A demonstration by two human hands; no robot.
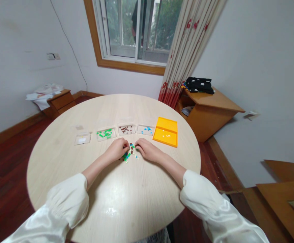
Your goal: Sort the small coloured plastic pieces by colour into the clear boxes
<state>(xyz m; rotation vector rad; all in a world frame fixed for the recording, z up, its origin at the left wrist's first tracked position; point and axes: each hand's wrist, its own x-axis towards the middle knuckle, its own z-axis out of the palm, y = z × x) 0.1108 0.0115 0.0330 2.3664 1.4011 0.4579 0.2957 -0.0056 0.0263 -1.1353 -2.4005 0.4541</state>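
Note:
A loose pile of small building-brick pieces in green, blue, brown and pale cream lies on the table between my hands. My left hand is at the pile's left edge, thumb and fingers pinched together. On the other side, my right hand has its fingers curled and its fingertips at the pile's upper right. Whatever either pinch holds is too small to make out. Just beyond the hands stand clear plastic boxes: one with green pieces, one with brown pieces and one with blue pieces.
An open yellow case with a few white pieces stands right of the clear boxes. A small clear box sits at the left. The round table carries everything. A wooden cabinet stands behind at right, a low wooden stand at left.

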